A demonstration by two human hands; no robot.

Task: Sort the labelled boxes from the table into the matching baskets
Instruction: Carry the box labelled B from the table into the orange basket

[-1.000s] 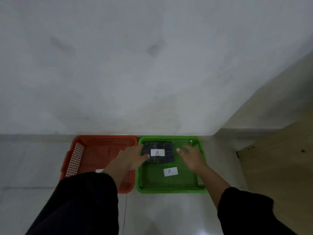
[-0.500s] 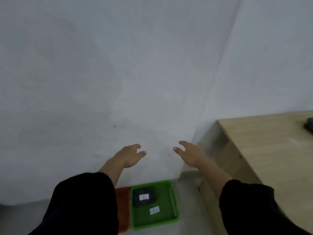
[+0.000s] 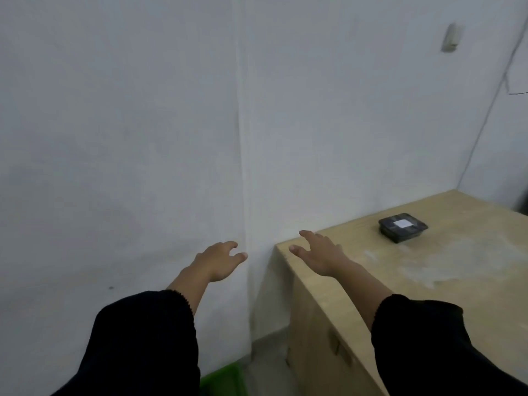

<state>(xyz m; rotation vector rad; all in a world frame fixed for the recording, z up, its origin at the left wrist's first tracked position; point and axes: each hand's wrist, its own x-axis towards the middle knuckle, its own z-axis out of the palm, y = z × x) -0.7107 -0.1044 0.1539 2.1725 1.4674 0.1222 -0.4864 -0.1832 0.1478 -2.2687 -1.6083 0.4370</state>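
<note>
Two bare hands out in front, both empty, palms down, black sleeves pushed to the forearms. Left hand hangs in the air in front of the white wall, fingers loosely spread, thumb apart from the rest, touching nothing. Right hand is over the near left corner of the wooden table, fingers spread and relaxed, thumb pointing left; cannot tell if it touches the tabletop or hovers just above.

One black box sits flat on the table toward the far side, well apart from the right hand and to its right. White label on its top; letter too blurred to read. Pale scuffed patch on the tabletop near the box, on the side toward the camera.

Green basket: only a corner shows at the bottom edge, on the floor between the left sleeve and the table's side, contents hidden. Wall corner runs vertically between the two hands. Small white fixture high on the right wall with a thin cable running down toward the table's far corner.
</note>
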